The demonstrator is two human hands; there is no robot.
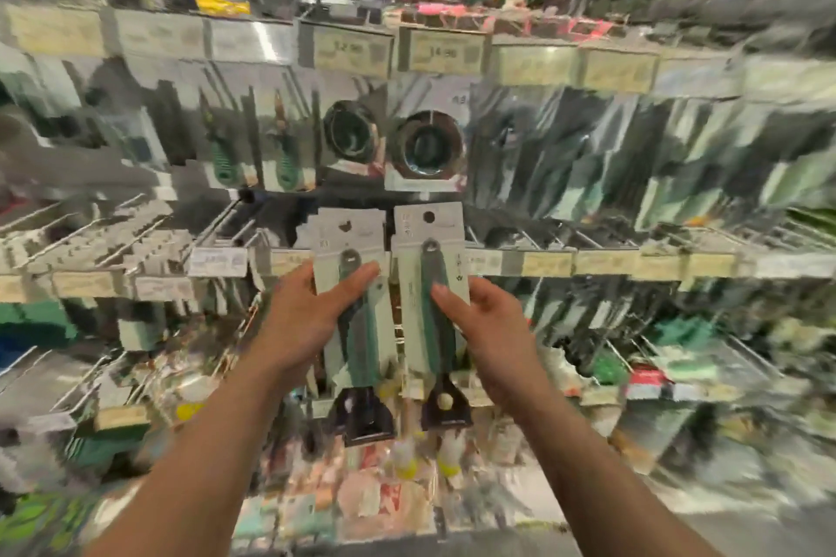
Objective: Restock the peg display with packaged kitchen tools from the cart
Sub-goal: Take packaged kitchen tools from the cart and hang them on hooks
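Though card print is unreadable, left hand (304,317) pinches the left carded tool (362,346), right hand (491,328) the right carded tool (429,269); above, left price tag (346,50) reads 12.90, right price tag (443,53) 14.90.

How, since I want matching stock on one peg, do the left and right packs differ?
The left pack sits a little lower than the right pack. The left pack's hang hole looks ragged, perhaps blur; the right pack's is cleanly round. Both are pale cards with a green-handled, black-headed tool.
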